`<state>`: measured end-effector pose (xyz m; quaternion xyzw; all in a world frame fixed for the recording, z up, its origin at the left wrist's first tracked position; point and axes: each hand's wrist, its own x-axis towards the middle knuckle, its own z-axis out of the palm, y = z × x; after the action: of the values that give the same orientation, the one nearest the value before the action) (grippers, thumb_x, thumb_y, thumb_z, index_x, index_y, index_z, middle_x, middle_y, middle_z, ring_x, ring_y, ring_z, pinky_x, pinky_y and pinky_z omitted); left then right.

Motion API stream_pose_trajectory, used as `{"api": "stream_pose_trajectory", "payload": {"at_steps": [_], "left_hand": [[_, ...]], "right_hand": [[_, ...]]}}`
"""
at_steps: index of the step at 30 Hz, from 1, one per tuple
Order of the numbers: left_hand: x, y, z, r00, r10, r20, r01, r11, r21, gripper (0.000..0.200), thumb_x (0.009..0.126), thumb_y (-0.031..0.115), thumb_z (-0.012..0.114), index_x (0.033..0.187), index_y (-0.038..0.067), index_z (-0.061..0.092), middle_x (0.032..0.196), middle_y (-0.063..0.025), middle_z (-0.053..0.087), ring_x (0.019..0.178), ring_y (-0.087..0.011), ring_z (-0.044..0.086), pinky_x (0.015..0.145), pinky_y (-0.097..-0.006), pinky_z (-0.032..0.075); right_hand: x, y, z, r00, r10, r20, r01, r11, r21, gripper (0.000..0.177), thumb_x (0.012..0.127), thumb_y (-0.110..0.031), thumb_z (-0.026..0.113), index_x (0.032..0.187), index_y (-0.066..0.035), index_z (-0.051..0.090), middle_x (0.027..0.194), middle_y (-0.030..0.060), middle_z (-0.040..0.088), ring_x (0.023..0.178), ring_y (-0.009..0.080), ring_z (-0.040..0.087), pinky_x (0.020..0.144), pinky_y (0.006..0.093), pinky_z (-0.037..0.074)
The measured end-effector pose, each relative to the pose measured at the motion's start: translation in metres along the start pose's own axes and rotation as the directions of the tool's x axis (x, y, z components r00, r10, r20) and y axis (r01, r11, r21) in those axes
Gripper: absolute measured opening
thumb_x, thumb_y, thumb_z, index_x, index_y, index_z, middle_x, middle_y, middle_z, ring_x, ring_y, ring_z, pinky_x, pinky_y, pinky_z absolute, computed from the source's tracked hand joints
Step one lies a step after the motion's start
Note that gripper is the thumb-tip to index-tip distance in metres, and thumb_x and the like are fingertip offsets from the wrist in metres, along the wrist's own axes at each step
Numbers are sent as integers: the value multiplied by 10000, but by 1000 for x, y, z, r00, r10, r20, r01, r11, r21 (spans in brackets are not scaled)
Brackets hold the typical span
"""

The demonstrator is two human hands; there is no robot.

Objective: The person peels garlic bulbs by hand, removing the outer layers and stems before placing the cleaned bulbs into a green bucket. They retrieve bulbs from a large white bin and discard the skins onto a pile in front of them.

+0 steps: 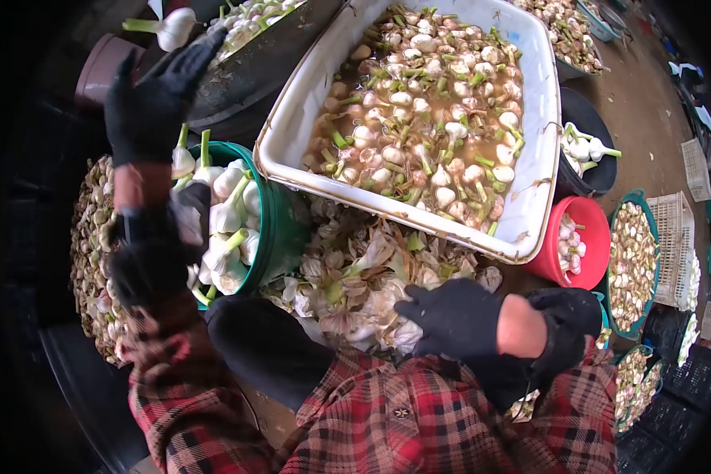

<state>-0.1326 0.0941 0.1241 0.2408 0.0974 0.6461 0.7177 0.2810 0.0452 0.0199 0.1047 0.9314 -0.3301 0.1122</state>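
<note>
Mostly garlic: a work spot on a bare earth floor (640,118), with tubs and buckets packed edge to edge.
Left hand (154,95), black-gloved, is raised with fingers spread, gripping nothing; a stalked garlic bulb (174,28) at its fingertips, contact unclear. Right hand (458,316) is curled knuckles-up on the heap of garlic skins (355,268); any hold cannot be told. Green bucket (275,229) of bulbs at left; white tub (533,189) of cloves in murky water beyond; red bucket (591,237) against its corner. Open floor upper right only.
</note>
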Motion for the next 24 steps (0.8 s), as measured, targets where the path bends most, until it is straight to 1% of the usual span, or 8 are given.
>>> {"api": "stream_pose_trajectory", "payload": {"at_steps": [4,12,14,15,18,19,22,24], "left_hand": [[-27,-107,14,958,150,-246,-31,902,432,513,977,313,395,1345,-43,376,1359,-234,467,1195,-332,517,1001,-401,408],[-48,-197,-15,913,24,-408,111,946,304,315,925,89,531,1210,-38,495,1039,-169,605,908,-271,655,783,-371,552],[-50,-199,-21,922,174,-346,210,526,824,368,812,-55,624,1168,-34,531,1002,-142,605,919,-240,655,795,-353,553],[-49,-199,-28,970,209,-122,124,4,992,396,815,-74,623,1194,-21,521,1042,-125,605,913,-193,636,772,-311,543],[-48,-204,-34,981,191,-14,49,-178,983,421,764,-96,675,1158,-28,542,1093,-119,595,936,-184,639,789,-312,545],[-50,-209,-30,931,60,-360,249,615,748,383,855,32,628,1212,-6,498,1154,-170,578,961,-266,642,823,-371,543],[-45,-214,-26,767,-192,-613,309,947,91,394,946,179,511,1293,21,414,1214,-237,543,980,-349,633,844,-423,539],[-45,-223,-21,786,-197,-586,275,960,46,381,952,207,503,1268,11,418,1205,-235,540,993,-356,628,839,-426,546]], "right_hand": [[16,33,-62,990,132,-53,-136,989,-65,378,816,-327,647,1110,-91,613,876,163,653,814,344,639,727,440,512],[139,184,-69,919,288,-269,-375,850,-369,474,787,-47,547,1258,-76,510,1346,137,489,1054,327,603,867,417,501],[163,202,-59,882,375,-285,-466,784,-410,426,760,-39,555,1183,-80,572,1244,133,567,1003,323,629,811,431,520],[169,210,-52,886,370,-281,-459,789,-409,426,760,-39,555,1183,-80,572,1244,133,567,1003,323,629,811,431,520],[174,211,-48,896,384,-224,-438,686,-580,338,752,-61,577,1084,-91,632,1086,118,637,924,313,658,752,438,533],[167,200,-55,883,408,-234,-464,680,-567,295,754,-68,583,1039,-97,650,1026,111,647,893,310,664,733,436,535],[133,184,-65,851,269,-451,-465,785,-409,182,784,-157,631,959,-135,679,922,91,644,826,296,650,707,416,518],[109,165,-69,764,65,-641,-306,913,-272,183,801,-146,644,979,-118,671,894,91,626,794,293,630,692,399,501]]}}
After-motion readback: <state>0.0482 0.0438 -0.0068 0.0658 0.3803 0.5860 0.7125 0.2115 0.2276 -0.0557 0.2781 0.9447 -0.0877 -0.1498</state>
